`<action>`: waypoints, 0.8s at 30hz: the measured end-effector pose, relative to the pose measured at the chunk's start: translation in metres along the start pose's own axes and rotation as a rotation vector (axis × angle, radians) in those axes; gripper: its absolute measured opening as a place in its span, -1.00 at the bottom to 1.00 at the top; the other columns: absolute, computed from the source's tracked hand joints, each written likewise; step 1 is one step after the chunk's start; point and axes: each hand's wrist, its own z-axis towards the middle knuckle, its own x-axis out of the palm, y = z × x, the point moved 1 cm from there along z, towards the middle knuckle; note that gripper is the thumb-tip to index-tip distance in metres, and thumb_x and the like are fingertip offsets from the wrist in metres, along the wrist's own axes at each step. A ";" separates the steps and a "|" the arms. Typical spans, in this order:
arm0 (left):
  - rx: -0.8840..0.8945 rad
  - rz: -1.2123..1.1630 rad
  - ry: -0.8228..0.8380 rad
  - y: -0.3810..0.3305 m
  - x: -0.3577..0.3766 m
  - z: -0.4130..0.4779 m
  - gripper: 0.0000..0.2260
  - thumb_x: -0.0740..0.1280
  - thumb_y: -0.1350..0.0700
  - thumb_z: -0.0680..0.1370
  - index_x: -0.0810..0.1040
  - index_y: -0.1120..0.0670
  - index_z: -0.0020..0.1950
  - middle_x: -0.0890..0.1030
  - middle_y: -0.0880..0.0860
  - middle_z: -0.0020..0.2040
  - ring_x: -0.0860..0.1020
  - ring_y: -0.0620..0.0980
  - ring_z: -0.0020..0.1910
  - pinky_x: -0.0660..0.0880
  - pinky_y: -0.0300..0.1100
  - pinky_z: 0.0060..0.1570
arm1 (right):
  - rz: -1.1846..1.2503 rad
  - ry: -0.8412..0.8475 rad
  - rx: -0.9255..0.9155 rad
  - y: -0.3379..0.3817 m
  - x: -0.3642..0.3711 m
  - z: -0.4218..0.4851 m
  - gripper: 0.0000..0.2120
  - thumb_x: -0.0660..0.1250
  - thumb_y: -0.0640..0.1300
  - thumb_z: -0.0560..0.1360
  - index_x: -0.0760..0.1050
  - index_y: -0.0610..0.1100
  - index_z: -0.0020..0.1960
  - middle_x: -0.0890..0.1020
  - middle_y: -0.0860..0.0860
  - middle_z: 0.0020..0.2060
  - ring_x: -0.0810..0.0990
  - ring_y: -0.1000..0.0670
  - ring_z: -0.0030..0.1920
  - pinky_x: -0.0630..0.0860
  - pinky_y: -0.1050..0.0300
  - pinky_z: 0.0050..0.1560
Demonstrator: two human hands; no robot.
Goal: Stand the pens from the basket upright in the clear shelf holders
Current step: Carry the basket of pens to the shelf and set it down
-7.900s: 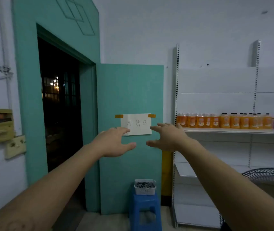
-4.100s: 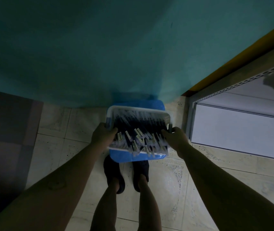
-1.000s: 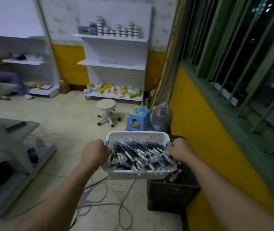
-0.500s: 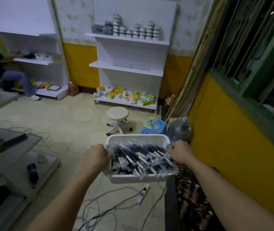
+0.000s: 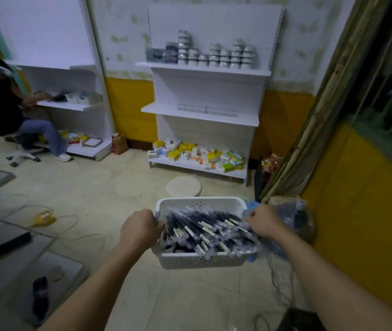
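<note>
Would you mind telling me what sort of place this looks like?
Probably a small shop or stockroom: white retail shelving, small boxed goods on its bottom shelf, stacked tubs on top.

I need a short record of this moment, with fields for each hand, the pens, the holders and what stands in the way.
Left hand: grips the left rim of the white basket
Right hand: grips the basket's right rim
Pens: lying in a pile in the basket
Clear holders: on the middle shelf of the white shelf unit ahead
In the way: a round stool on the floor before the unit
</note>
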 end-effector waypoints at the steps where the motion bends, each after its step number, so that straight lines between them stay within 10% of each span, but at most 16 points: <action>1: -0.015 -0.009 -0.007 -0.004 0.003 0.024 -0.69 0.26 -0.06 0.51 0.38 0.08 -0.35 0.45 0.02 -0.41 0.46 0.06 -0.39 0.25 -0.17 -0.44 | 0.014 -0.012 -0.016 0.004 0.000 0.027 -0.56 0.26 -0.04 0.58 0.29 -0.15 -0.43 0.36 -0.06 -0.50 0.35 -0.03 -0.43 0.24 0.12 -0.39; 24: -0.083 -0.116 0.063 -0.024 0.078 0.507 -0.67 0.25 -0.09 0.51 0.49 0.13 -0.32 0.54 0.06 -0.39 0.50 0.02 -0.40 0.29 -0.21 -0.48 | 0.052 0.000 -0.006 0.137 0.014 0.493 -0.49 0.30 -0.05 0.58 0.17 -0.13 -0.46 0.20 -0.05 -0.54 0.18 -0.01 -0.52 0.22 0.13 -0.34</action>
